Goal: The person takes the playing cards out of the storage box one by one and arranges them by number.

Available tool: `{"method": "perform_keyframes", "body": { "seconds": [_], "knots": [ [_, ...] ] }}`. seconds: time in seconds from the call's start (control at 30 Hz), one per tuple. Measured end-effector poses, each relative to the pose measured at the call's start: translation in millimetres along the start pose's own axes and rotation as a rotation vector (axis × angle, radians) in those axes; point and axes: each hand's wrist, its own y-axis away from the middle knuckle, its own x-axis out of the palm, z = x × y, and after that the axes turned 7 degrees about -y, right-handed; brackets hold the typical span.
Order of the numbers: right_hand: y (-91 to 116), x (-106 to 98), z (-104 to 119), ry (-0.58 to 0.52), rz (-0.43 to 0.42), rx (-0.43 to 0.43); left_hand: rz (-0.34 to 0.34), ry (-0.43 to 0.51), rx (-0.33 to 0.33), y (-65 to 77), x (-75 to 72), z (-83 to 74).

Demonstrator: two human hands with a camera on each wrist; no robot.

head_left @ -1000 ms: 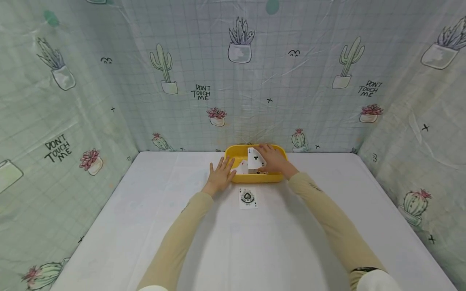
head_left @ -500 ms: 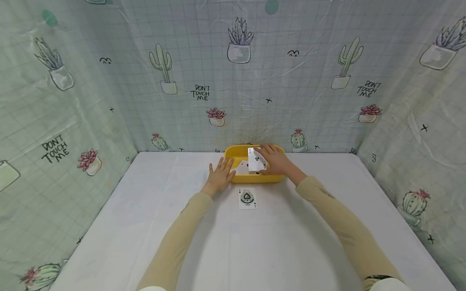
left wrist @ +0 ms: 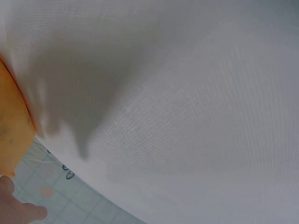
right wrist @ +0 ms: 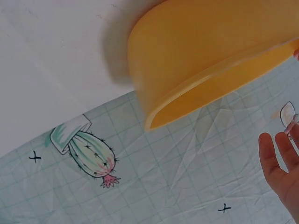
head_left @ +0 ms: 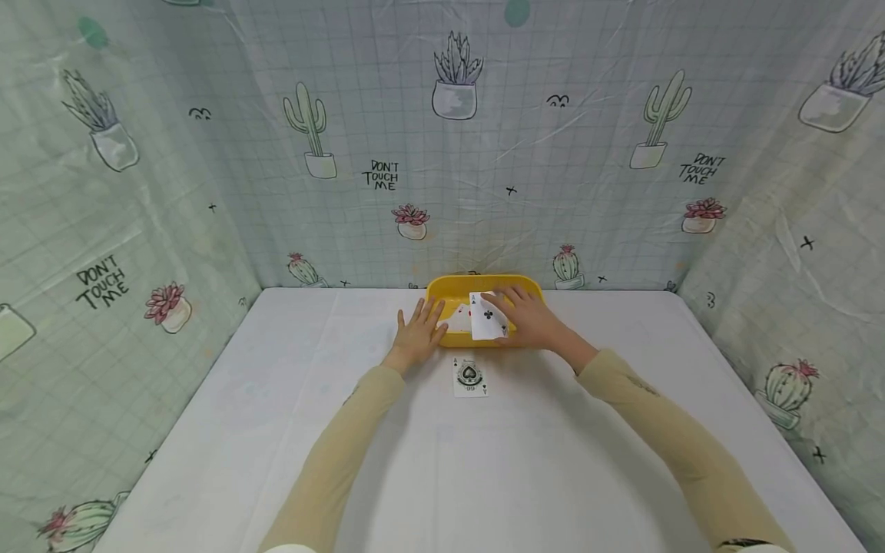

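Note:
In the head view a yellow bin (head_left: 442, 289) stands at the table's far edge with playing cards (head_left: 456, 319) inside. My right hand (head_left: 531, 319) pinches an ace of clubs (head_left: 484, 326) by its right side, held up over the bin's front rim. My left hand (head_left: 415, 335), fingers spread, rests on the bin's left end. On the table just in front of the bin lies an ace of spades (head_left: 471, 377), face up. The right wrist view has the yellow bin (right wrist: 201, 51) up close and part of the right hand (right wrist: 282, 172); the left wrist view catches only fingertips (left wrist: 18, 210).
A white cloth covers the table (head_left: 442, 468). Behind it and along both sides hangs a cactus-print curtain (head_left: 594, 207), meeting the table right behind the bin.
My right hand has drawn the ace of clubs up and toward me, from inside the bin to over its front rim. The left hand and the ace of spades stay put.

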Motion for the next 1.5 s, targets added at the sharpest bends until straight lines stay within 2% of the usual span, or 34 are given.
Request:
{"method": "perform_keyframes", "body": {
  "seconds": [0.23,0.6,0.83,1.07,1.5],
  "knots": [
    [14.8,3.5,5.6,-0.01,-0.03,-0.02,-0.001,-0.003,0.006,1.2,-1.8,0.2],
    [35.8,15.0,10.0,-0.013,-0.007,0.002,0.001,-0.007,0.007,0.6,-1.8,-0.2],
    [47.2,25.5,12.0,-0.039,0.013,0.004,-0.008,0.029,0.012,0.5,-1.0,-0.4],
    [55.7,32.7,8.8,-0.08,0.016,-0.013,-0.007,0.021,0.013,0.5,-0.1,0.5],
    [65.3,48.8,0.7,-0.062,0.036,-0.015,-0.017,0.048,0.011,1.3,-1.0,1.0]
  ]
}}
